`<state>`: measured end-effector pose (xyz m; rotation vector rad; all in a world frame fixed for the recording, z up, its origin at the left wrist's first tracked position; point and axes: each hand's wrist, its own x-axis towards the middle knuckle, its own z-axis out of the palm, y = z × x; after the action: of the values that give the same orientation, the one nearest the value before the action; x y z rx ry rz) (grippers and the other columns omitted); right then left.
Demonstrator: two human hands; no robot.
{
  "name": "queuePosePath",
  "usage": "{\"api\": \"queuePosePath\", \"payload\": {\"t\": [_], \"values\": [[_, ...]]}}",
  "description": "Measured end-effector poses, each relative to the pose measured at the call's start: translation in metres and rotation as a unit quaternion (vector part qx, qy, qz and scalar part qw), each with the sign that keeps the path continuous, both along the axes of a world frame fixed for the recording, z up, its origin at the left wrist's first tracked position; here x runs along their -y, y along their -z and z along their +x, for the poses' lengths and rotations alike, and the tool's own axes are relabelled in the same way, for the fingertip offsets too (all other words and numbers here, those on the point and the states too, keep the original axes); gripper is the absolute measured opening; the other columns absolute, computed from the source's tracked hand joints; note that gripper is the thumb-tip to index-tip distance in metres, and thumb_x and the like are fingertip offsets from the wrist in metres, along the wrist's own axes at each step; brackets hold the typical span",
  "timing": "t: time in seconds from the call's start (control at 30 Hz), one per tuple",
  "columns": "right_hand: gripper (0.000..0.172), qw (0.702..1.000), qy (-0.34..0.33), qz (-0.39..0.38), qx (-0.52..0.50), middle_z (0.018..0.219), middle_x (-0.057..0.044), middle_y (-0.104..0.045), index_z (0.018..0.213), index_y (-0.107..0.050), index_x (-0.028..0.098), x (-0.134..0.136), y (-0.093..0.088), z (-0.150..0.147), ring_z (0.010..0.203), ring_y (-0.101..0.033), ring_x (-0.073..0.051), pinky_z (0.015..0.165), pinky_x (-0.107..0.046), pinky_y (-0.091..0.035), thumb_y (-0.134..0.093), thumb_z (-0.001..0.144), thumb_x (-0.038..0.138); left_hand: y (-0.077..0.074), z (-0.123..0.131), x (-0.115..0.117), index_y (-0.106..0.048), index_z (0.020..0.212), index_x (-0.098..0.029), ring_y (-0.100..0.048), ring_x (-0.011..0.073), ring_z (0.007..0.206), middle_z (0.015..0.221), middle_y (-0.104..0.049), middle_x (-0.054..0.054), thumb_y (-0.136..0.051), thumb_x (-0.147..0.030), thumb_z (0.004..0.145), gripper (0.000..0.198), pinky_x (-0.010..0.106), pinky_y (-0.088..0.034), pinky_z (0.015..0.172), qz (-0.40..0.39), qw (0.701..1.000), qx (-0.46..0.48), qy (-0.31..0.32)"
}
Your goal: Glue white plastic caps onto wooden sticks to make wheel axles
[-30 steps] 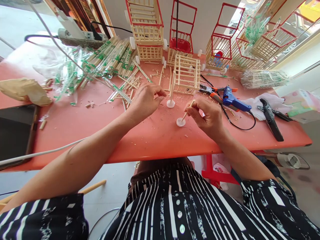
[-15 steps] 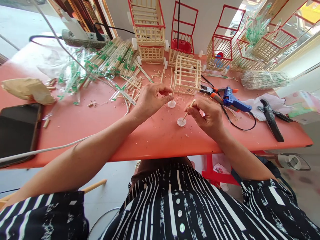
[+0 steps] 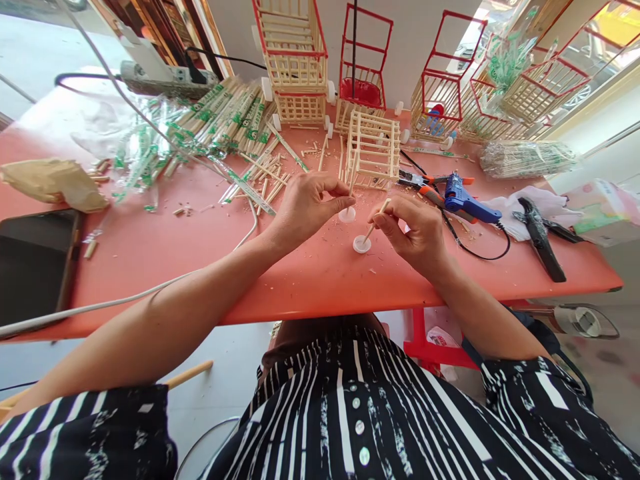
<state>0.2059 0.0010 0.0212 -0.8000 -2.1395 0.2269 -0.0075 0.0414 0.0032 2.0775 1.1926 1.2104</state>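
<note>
My left hand (image 3: pixel 306 208) pinches a thin wooden stick that stands in a small white wheel (image 3: pixel 347 214) on the red table (image 3: pixel 210 267). My right hand (image 3: pixel 417 231) is closed round another short wooden stick (image 3: pixel 376 219), whose lower end sits in a second white wheel (image 3: pixel 361 244). The two hands are close together at the middle of the table. Just behind them stands a small unpainted wooden-stick cage (image 3: pixel 373 151).
A blue glue gun (image 3: pixel 467 205) with a black cord and orange-handled pliers (image 3: pixel 425 185) lie to the right, with black cutters (image 3: pixel 543 235) on a white cloth. Wrapped chopsticks (image 3: pixel 220 123) are piled at the back left. Stick carts (image 3: pixel 295 60) line the back. A phone (image 3: pixel 33 263) lies far left.
My left hand has drawn the stick and its white wheel a little nearer and to the right, closer to the right hand. The right hand has stayed still.
</note>
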Motion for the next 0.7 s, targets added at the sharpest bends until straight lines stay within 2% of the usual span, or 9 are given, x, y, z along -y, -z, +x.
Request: {"api": "queuePosePath", "payload": {"t": [0.27, 0.43, 0.7], "values": [[0.024, 1.000, -0.017, 0.018, -0.015, 0.084, -0.002, -0.064, 0.079, -0.061, 0.022, -0.0004, -0.0028, -0.0007, 0.083, -0.063, -0.016, 0.074, -0.034, -0.049, -0.059, 0.102, 0.027, 0.0027, 0.0038, 0.0101, -0.075, 0.072, -0.019, -0.064, 0.0162, 0.074, 0.074, -0.073, 0.000, -0.077, -0.024, 0.081, 0.011, 0.031, -0.045, 0.073, -0.009, 0.999, -0.002, 0.040], [0.016, 0.999, -0.018, 0.032, -0.010, 0.095, -0.004, -0.063, 0.085, -0.065, 0.023, -0.0012, -0.0015, 0.0006, 0.091, -0.061, -0.018, 0.078, -0.037, -0.050, -0.062, 0.100, 0.027, 0.0050, 0.0042, 0.0102, -0.075, 0.072, -0.019, -0.064, 0.0166, 0.074, 0.073, -0.072, 0.001, -0.078, -0.023, 0.082, 0.011, 0.032, -0.044, 0.073, -0.016, 0.998, 0.004, 0.055], [0.013, 1.000, -0.026, 0.006, -0.010, 0.111, -0.007, -0.065, 0.087, -0.068, 0.024, -0.0014, -0.0010, 0.0000, 0.108, -0.062, -0.023, 0.091, -0.044, -0.052, -0.062, 0.099, 0.026, 0.0052, 0.0049, 0.0114, -0.076, 0.074, -0.020, -0.064, 0.0180, 0.077, 0.076, -0.073, 0.002, -0.078, -0.024, 0.084, 0.010, 0.033, -0.046, 0.077, -0.013, 0.998, 0.011, 0.067]]}}
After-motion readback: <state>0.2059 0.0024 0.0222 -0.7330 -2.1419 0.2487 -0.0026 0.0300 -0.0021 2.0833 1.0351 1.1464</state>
